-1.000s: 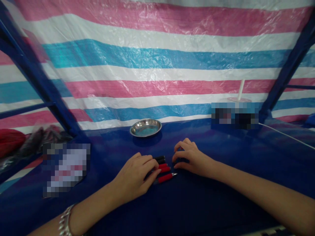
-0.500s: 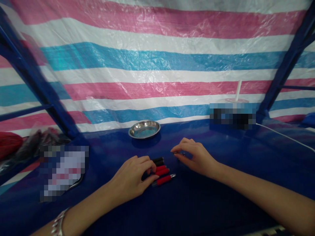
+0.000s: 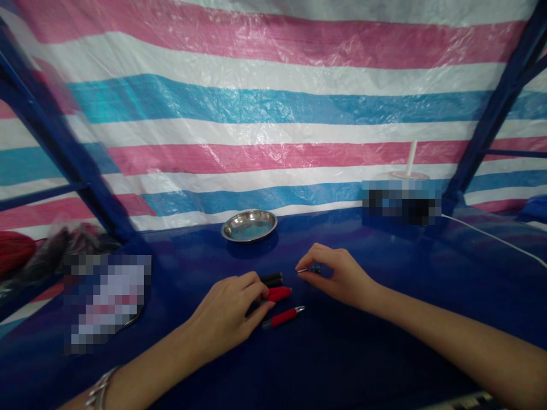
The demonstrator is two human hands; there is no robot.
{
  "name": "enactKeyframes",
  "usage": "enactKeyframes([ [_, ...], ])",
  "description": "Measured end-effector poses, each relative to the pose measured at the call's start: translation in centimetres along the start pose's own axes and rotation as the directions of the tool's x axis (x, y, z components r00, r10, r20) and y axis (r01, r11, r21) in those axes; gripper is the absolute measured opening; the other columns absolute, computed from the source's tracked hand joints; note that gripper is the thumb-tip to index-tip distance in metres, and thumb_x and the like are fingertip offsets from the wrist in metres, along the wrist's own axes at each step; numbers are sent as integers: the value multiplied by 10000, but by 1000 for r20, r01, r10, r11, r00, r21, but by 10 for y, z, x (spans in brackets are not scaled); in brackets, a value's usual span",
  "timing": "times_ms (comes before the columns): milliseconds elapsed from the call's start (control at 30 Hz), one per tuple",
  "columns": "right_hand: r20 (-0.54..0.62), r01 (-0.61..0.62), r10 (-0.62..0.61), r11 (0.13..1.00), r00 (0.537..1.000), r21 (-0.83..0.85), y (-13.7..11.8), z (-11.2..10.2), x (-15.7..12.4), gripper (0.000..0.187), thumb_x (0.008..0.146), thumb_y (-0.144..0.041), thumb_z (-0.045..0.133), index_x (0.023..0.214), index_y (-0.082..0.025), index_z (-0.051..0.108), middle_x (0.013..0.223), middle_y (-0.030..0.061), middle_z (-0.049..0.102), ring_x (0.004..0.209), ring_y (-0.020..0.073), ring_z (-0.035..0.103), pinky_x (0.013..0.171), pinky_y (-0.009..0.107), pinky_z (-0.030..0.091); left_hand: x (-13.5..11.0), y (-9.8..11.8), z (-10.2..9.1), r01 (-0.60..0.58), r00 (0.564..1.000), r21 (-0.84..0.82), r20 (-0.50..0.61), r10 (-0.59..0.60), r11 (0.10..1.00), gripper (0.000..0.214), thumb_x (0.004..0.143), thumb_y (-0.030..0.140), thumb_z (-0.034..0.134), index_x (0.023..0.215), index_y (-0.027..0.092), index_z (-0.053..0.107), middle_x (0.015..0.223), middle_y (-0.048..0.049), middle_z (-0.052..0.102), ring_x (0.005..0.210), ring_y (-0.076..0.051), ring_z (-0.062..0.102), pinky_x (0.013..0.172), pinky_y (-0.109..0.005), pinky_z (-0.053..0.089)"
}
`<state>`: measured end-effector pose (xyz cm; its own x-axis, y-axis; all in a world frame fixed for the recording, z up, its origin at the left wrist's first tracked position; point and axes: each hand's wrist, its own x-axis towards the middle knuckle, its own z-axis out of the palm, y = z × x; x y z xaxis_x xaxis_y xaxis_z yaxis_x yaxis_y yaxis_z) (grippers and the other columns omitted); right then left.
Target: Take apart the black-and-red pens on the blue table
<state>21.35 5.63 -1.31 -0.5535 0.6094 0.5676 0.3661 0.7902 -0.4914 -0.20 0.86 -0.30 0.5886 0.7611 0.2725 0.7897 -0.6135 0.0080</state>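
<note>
My left hand (image 3: pixel 239 299) reaches in from the left, with its thumb and fingers curled on a red pen (image 3: pixel 280 294). Just behind that pen lie black pens or pen barrels (image 3: pixel 272 279), partly covered by my fingers. In front of the thumb, apart from it, a red pen with a silver tip (image 3: pixel 285 316) rests on the table. My right hand (image 3: pixel 337 270) pinches a small thin silver piece (image 3: pixel 302 270) between thumb and index finger. Small dark, shiny bits (image 3: pixel 316 268) show within the curve of that hand; whether they are held or lying down I cannot tell.
A shallow steel dish (image 3: pixel 249 226) stands at the back of the blue table (image 3: pixel 342 364). Back right is a blurred-out object (image 3: pixel 401 202) with a white cable (image 3: pixel 491 233). A pixelated packet (image 3: pixel 109 302) lies left. Blue posts and a striped sheet (image 3: pixel 273 114) bound the table.
My left fingers have closed on the red pen, which has shifted slightly against the one beside it. The silver piece in my right hand now shows more plainly at the fingertips.
</note>
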Motion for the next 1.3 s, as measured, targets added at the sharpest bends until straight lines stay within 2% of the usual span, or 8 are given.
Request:
enactKeyframes([
  [167,64,-110,102,984,993,140,-3,3,-1,74,733,-199,551,797,-172,575,758,5,625,700,105,568,627,224,424,0,0,2,-37,977,38,-208,44,999,135,819,231,430,810,149,537,747,-25,557,621,-128,526,559,-238,417],
  [267,97,-151,135,970,986,190,-4,5,-1,85,729,-203,560,804,-168,575,757,5,632,693,108,571,602,220,410,-1,0,4,-78,956,83,-277,98,993,136,832,229,417,831,146,524,753,-28,573,614,-132,528,559,-251,416],
  [467,115,-200,175,940,978,276,-6,5,1,99,733,-228,568,797,-153,571,738,7,621,668,103,558,569,215,382,-3,2,6,-86,950,134,-288,122,987,130,843,226,404,835,151,510,714,-19,583,547,-121,513,515,-237,393],
  [800,86,-189,172,948,981,256,-7,3,1,82,733,-200,556,798,-158,582,750,4,619,682,102,549,588,222,380,-3,3,7,-109,927,171,-340,162,979,111,843,210,428,864,144,515,747,-28,597,601,-127,534,555,-245,404],
  [1000,120,-197,171,946,978,258,-7,4,0,102,707,-187,581,804,-156,586,731,-5,619,661,97,550,563,211,367,-3,2,9,-110,925,169,-344,163,979,140,847,225,416,847,146,531,734,-23,596,575,-115,529,533,-229,400],
  [1300,101,-184,166,961,981,208,-5,7,-2,94,712,-191,580,802,-169,598,730,-9,633,664,96,558,586,209,389,-4,2,9,-127,925,150,-340,172,980,118,845,224,431,857,147,519,731,-17,592,581,-123,524,534,-241,406],
])
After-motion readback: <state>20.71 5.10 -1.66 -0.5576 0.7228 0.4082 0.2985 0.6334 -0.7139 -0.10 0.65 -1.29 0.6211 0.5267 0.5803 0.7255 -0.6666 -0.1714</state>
